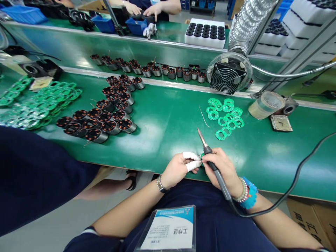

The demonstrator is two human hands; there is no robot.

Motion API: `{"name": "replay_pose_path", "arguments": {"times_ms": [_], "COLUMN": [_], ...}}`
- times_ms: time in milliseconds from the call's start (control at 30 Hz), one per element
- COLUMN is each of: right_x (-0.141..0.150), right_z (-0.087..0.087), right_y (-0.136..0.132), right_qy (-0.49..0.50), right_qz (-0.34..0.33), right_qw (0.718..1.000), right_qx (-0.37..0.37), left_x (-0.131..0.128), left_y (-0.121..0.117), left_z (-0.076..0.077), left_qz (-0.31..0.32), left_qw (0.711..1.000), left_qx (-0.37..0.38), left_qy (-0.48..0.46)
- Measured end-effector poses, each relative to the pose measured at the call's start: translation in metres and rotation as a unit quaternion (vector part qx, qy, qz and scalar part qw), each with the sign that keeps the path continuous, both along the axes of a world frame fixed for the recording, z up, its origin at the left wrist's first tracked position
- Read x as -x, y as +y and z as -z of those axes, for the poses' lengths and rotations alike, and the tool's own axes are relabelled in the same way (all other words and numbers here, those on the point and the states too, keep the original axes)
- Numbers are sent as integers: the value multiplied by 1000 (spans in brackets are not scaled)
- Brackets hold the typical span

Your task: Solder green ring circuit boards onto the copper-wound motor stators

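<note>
My right hand (pixel 223 168) is closed around a soldering iron (pixel 219 178), whose tip points up and away from me over the bench. White finger covers wrap the thumb and a finger of my left hand (pixel 181 168), which is closed in a pinch. Between the fingertips of both hands shows a sliver of a small green circuit board (pixel 202 155); most of it is hidden by the fingers. Beyond the iron's tip lies a loose group of green ring-shaped circuit boards (pixel 228 118). A thin piece of solder wire (pixel 203 116) rests left of them.
Several motor stators (pixel 105 117) stand in rows on the left, with more along the back ledge. Green board panels (pixel 44 105) are stacked far left. A fume fan (pixel 228 77), a jar (pixel 266 105) and a sponge tray (pixel 281 123) occupy the right. The iron's cable (pixel 291 185) loops across my right forearm.
</note>
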State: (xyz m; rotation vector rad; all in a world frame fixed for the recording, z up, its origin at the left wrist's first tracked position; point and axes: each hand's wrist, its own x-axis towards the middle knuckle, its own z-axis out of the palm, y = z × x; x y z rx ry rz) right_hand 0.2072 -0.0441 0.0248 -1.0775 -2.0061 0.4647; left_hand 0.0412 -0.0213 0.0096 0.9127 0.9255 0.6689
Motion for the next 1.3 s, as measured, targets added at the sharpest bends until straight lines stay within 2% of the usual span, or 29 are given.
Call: {"name": "replay_pose_path", "arguments": {"times_ms": [67, 233, 467, 700, 1033, 1200, 1300], "right_x": [-3, -22, -44, -43, -43, -58, -81], "right_z": [-1, -15, -32, -30, -34, -37, -29], "right_y": [-3, -14, -29, -32, -29, -27, -11], "right_qy": [1, 31, 62, 77, 73, 76, 45], "right_qz": [0, 65, 1, -23, -37, 16, 139], "right_qw": [1000, 997, 997, 992, 993, 995, 989], "right_qx": [9, 33, 43, 92, 83, 57, 24], "left_x": [1, 1, 1, 2, 2, 2, 3], "left_y": [-2, -3, -1, -1, -1, -2, -5], "left_z": [2, 3, 0, 1, 3, 7, 8], "left_qz": [0, 4, 10, 12, 9, 21, 38], "left_qw": [1000, 999, 998, 998, 998, 997, 993], "left_qx": [-8, -21, -19, -18, -19, -34, -56], "left_qy": [-2, 43, 53, 54, 58, 70, 93]}}
